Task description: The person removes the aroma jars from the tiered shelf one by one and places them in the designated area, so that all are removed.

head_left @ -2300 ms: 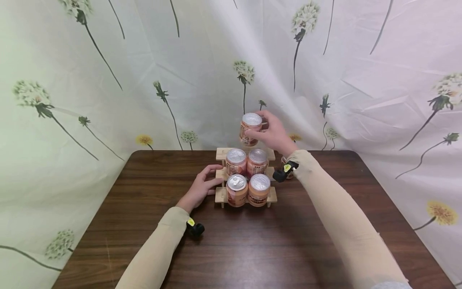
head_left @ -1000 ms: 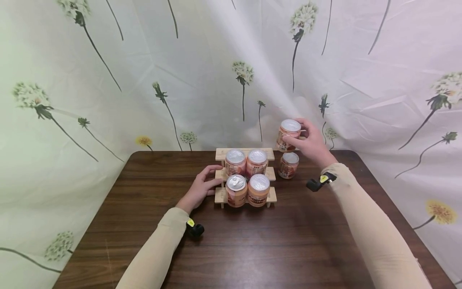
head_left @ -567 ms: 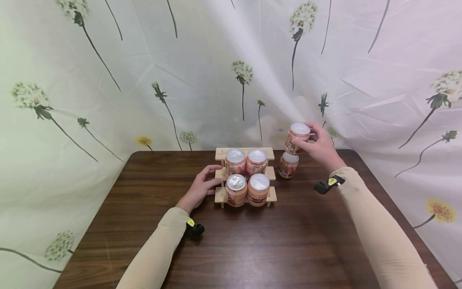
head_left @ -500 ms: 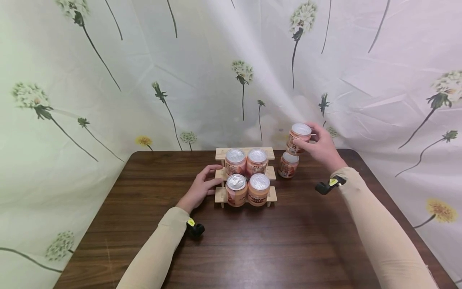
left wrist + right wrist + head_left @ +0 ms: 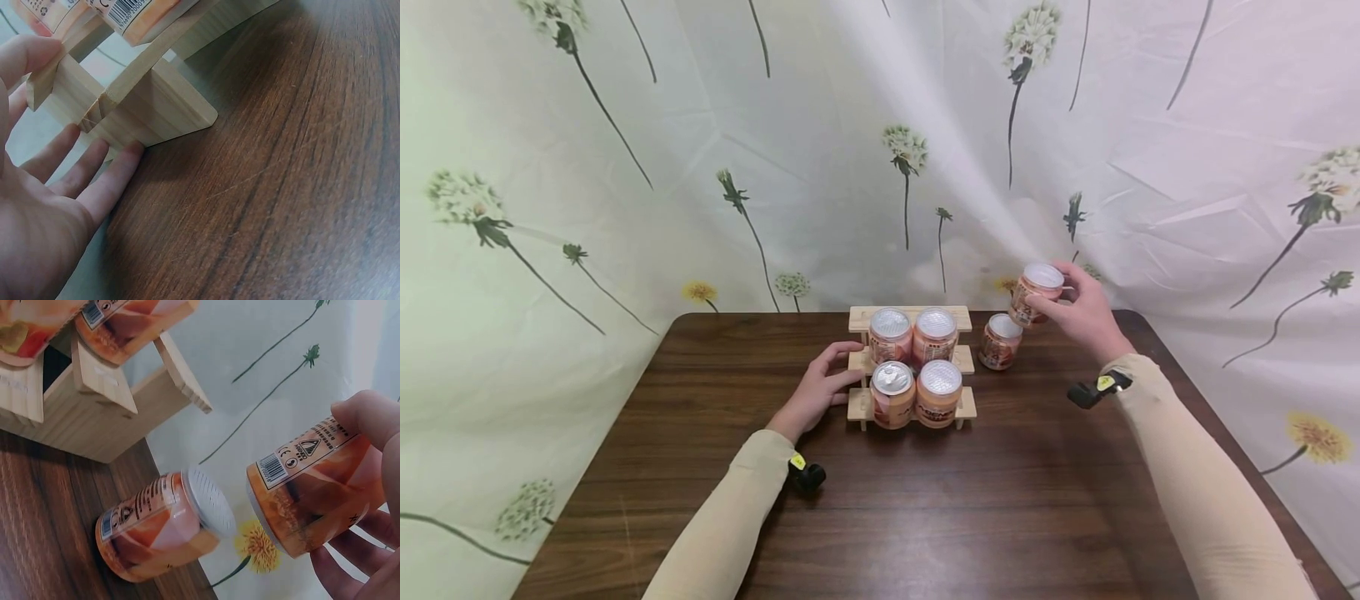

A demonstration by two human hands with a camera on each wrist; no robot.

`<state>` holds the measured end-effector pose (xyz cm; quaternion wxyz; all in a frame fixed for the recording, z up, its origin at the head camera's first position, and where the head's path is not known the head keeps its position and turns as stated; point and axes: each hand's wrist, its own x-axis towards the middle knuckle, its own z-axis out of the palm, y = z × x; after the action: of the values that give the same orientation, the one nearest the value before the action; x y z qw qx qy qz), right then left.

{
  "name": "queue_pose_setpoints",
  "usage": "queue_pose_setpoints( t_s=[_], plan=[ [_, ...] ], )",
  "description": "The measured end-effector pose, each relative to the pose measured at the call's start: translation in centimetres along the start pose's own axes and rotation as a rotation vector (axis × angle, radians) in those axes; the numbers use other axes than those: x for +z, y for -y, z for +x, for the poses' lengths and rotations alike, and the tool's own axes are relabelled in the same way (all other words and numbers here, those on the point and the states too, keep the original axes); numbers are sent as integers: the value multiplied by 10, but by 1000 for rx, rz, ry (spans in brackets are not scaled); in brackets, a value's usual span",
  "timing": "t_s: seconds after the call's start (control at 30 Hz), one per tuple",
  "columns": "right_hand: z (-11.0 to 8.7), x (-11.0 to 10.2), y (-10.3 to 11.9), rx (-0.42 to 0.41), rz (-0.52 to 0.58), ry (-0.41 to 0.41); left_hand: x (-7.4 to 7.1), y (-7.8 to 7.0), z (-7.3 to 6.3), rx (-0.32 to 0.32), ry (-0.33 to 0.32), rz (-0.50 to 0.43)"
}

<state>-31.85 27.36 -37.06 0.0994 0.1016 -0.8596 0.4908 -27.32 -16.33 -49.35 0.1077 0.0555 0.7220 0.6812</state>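
Observation:
My right hand [image 5: 1086, 312] holds an orange-labelled can [image 5: 319, 487] with a silver lid, thumb on one side and fingers on the other. The can is raised up and to the right of a second, matching can [image 5: 1000, 343] that stands on the table. Left of these is a three-step wooden rack [image 5: 966, 403]. Two cans stand side by side on its lowest step and two more on the middle one, while its top step carries none. At the rack's left side my left hand [image 5: 815, 393] grips the middle step's end between thumb and index finger; its other fingers touch the side panel.
The rack and the standing can are towards the back of a dark wood-grain table [image 5: 880, 525]. Right behind the table's back edge hangs a pale curtain [image 5: 820, 167] printed with dandelions.
My right hand has carried its can from above the rack's top step rightward, past the standing can, and slightly lower. The left hand and the rack have stayed put.

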Motion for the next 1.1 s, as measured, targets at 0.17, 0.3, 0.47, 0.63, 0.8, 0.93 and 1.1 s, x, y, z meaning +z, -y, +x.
queue_pose_setpoints(
  t_s=[0.17, 0.3, 0.47, 0.63, 0.8, 0.93, 1.1],
  plan=[
    [-1, -4, -10, -19, -18, -29, 0, 0, 0, -5, -3, 2],
    [-1, -7, -17, -23, -14, -42, 1, -2, -1, -3, -3, 2],
    [-4, -9, -25, -10, -31, -60, 1, -2, -1, -2, -3, 0],
    [-7, -10, -32, -2, -60, -68, 1, 0, -1, -5, -4, -2],
    [-10, -11, -45, -1, -80, -62, 1, 1, 0, -5, -7, 0],
    [-12, -10, -53, -2, -78, -54, 1, 0, 0, 2, -7, 3],
    [-13, -7, -61, 26, -92, -31, 2, -2, -1, 8, -5, -2]
  ],
)
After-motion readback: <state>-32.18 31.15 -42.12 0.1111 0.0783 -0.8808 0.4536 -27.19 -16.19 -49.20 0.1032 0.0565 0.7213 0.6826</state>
